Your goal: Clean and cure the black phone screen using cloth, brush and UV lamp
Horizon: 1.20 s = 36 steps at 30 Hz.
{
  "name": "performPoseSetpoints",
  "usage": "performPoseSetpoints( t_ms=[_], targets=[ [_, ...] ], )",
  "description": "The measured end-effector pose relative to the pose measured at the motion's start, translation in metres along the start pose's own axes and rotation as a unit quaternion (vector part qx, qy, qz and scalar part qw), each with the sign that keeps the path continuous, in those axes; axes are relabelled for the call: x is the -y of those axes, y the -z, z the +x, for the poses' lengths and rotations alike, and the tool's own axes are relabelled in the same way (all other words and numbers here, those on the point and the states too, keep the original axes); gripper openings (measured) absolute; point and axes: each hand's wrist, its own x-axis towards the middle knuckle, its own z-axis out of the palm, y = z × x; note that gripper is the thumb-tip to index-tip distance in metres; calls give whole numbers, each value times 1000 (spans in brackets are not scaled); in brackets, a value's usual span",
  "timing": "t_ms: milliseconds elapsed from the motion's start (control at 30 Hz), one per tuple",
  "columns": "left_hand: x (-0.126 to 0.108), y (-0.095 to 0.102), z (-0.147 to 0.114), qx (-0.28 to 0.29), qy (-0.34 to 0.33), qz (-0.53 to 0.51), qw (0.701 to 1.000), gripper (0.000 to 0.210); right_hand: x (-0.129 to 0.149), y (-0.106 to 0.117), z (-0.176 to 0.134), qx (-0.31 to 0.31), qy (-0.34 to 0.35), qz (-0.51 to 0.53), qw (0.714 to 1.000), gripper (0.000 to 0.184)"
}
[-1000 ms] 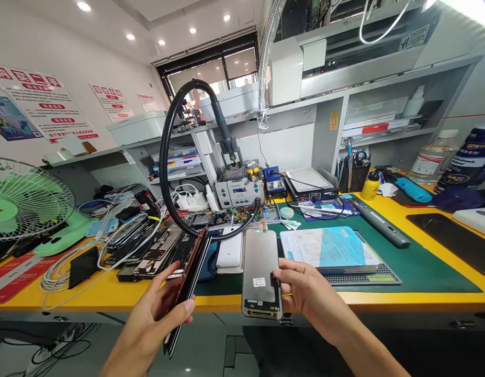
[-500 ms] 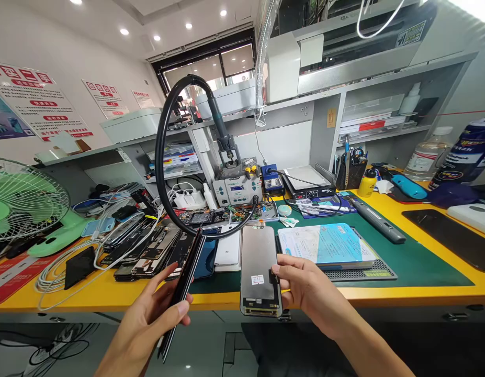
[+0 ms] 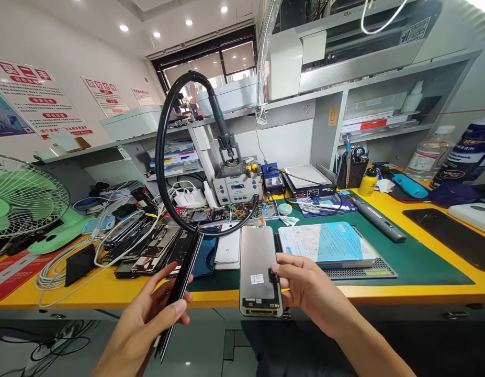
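Observation:
My left hand (image 3: pixel 158 317) grips a small stack of thin dark phone screens (image 3: pixel 182 290), held edge-on so that their faces hardly show. Between thumb and fingers of my right hand (image 3: pixel 305 280) is a phone screen (image 3: pixel 258 251), its grey metallic back towards me, with a small white label and a flex connector strip along the lower end. Both hands are above the front edge of the bench. Behind the two hands lie a white phone (image 3: pixel 227 246) and a dark blue phone (image 3: pixel 205 255), the latter partly hidden by the stack.
Piles of phone parts (image 3: pixel 156 251) and white cables (image 3: pixel 56 269) cover the left of the yellow bench (image 3: pixel 222 299), near a green fan (image 3: pixel 26 204). A hot-air station (image 3: pixel 239 188) stands behind. On the green mat (image 3: pixel 426 267) are a blue-and-white book (image 3: pixel 324 243) and a grey pen-shaped tool (image 3: pixel 379 220).
Both hands keep their hold and have hardly moved. The stack in my left hand has shifted very slightly to the left, and the camera view has moved a little.

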Motion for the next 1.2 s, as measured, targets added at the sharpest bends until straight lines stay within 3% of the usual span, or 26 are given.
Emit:
performPoseSetpoints(
  t_ms=[900, 1033, 1200],
  targets=[
    [-2, -5, -8, -29, -21, -17, 999, 74, 2, -6, -9, 34, -24, 41, 998, 15],
    [-1, -4, -9, -11, -19, -116, 993, 69, -1, -7, -5, 26, -26, 40, 999, 13],
    [-2, -10, -11, 12, 38, -250, 967, 35, -9, -21, 10, 21, -30, -7, 999, 21]
  ],
)
